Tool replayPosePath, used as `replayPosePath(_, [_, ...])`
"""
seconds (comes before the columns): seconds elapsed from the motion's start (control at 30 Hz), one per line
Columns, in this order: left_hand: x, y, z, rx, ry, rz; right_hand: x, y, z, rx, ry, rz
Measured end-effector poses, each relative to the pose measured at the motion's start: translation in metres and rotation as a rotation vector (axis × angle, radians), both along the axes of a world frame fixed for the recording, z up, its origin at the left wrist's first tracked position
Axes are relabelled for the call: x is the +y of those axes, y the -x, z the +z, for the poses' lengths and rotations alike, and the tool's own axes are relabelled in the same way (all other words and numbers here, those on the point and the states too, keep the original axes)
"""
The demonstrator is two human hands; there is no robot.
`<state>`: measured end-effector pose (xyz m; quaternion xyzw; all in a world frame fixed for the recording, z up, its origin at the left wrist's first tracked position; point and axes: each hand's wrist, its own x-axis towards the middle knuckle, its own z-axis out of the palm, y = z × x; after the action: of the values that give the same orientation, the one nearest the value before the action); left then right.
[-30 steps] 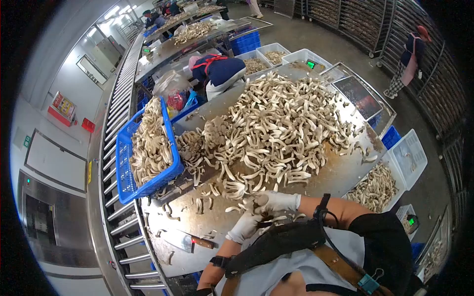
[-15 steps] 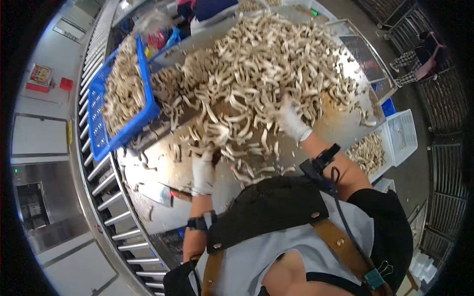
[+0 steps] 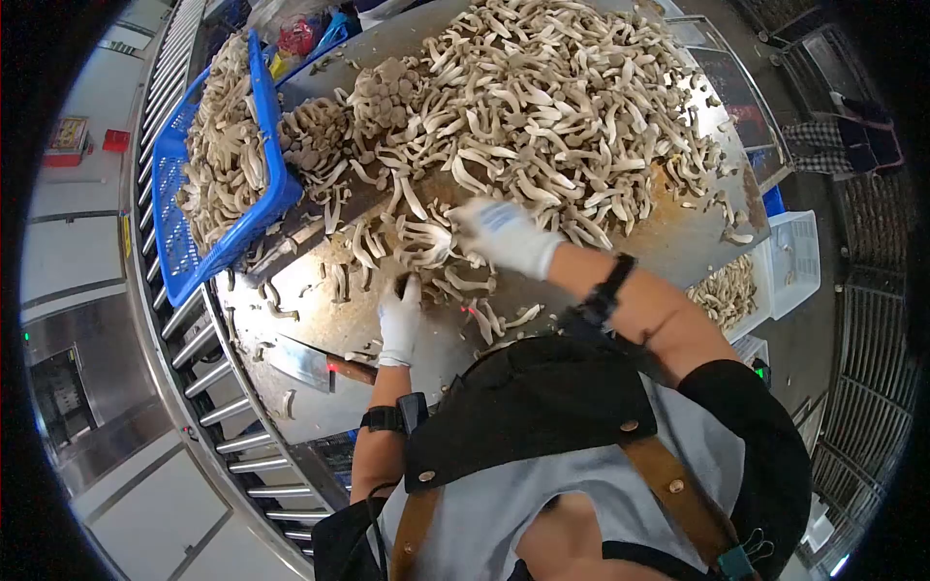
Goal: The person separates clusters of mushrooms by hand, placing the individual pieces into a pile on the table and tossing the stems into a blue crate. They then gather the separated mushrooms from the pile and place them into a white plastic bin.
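Observation:
White gloves cover both hands. My left hand (image 3: 399,324) is over the metal table (image 3: 339,412), its fingers closed around something dark and small that I cannot make out. Up and to the right, my right hand (image 3: 506,235) reaches leftward beside a cluster of pale mushrooms (image 3: 424,242); its fingertips are blurred. A large heap of mushrooms (image 3: 552,116) spreads beyond both hands. Below and left of my left hand lies a cleaver (image 3: 302,363) with a wooden handle. Loose mushrooms are scattered between the hands and the cleaver.
A blue basket (image 3: 281,184) full of mushrooms stands at the left, beside a roller conveyor (image 3: 232,426). White crates (image 3: 794,266), one holding mushrooms, are at the right. A person in checked trousers (image 3: 819,147) stands at the far right, near racks (image 3: 877,378).
My right hand has moved left from the heap toward the cluster near my left hand. My left hand stays near its place. The view has shifted slightly.

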<state>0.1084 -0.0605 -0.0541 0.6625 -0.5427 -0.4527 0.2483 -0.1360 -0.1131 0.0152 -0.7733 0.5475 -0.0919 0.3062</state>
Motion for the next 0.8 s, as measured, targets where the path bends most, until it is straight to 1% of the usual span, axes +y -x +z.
replayPosePath(0.03, [-0.001,-0.005,-0.012,0.069,-0.13,0.046,-0.017,-0.029,-0.019,0.031,0.064,0.211])
replayPosePath(0.07, [0.005,-0.008,-0.019,0.141,-0.193,0.002,-0.012,-0.045,-0.011,0.172,0.213,0.322])
replayPosePath(0.1, [0.006,-0.003,-0.015,0.298,-0.237,0.105,-0.013,-0.059,-0.034,0.171,0.237,0.358])
replayPosePath(0.13, [0.008,0.003,-0.011,0.452,-0.282,0.209,-0.024,-0.063,-0.058,0.251,0.142,0.432])
replayPosePath(0.17, [0.009,0.004,-0.009,0.606,-0.326,0.313,-0.035,-0.067,-0.065,0.33,0.044,0.505])
replayPosePath(0.2, [0.009,0.002,-0.008,0.68,-0.316,0.325,-0.033,-0.065,-0.071,0.143,0.025,0.316])
replayPosePath(0.23, [0.01,0.0,-0.007,0.802,-0.404,0.336,-0.027,-0.056,-0.076,-0.036,-0.001,0.132])
replayPosePath(0.27, [0.007,0.003,0.005,0.932,-0.491,0.35,-0.021,-0.046,-0.089,-0.259,0.004,0.088])
replayPosePath(0.3, [0.006,0.006,0.01,1.067,-0.577,0.364,-0.02,-0.037,-0.06,-0.337,-0.366,0.016])
replayPosePath(0.33, [0.006,0.006,0.002,1.308,-0.594,0.241,-0.015,-0.041,-0.086,-0.494,-0.528,0.048])
replayPosePath(0.37, [0.002,0.013,0.001,1.295,-0.534,0.25,-0.011,-0.042,-0.108,-0.649,-0.686,0.071])
replayPosePath(0.43, [-0.02,0.034,0.008,1.267,-0.411,0.244,0.003,-0.035,-0.08,-0.361,-0.208,0.177])
replayPosePath(0.47, [-0.029,0.044,0.019,1.396,-0.394,0.291,0.002,-0.035,-0.079,-0.437,-0.197,0.046])
replayPosePath(0.5, [-0.034,0.048,0.027,1.347,-0.385,0.299,-0.001,-0.025,-0.058,-0.412,-0.27,-0.07])
replayPosePath(0.53, [-0.034,0.051,0.034,1.289,-0.381,0.309,0.001,-0.02,-0.057,-0.68,-0.425,-0.291])
replayPosePath(0.57, [-0.036,0.051,0.039,1.227,-0.375,0.307,0.001,-0.018,-0.054,-0.838,-0.477,-0.333])
replayPosePath(0.6, [-0.036,0.057,0.041,1.231,-0.338,0.445,0.001,-0.016,-0.051,-0.995,-0.53,-0.374])
replayPosePath(0.7, [-0.033,0.052,0.042,1.204,-0.303,0.277,0.005,-0.028,-0.037,-1.451,-0.913,-0.562])
replayPosePath(0.77, [-0.028,0.054,0.046,1.136,-0.345,0.285,-0.007,-0.021,-0.069,-1.089,-0.646,-0.388])
replayPosePath(0.8, [-0.027,0.053,0.049,1.099,-0.366,0.291,-0.01,-0.016,-0.05,-1.164,-0.711,-0.448])
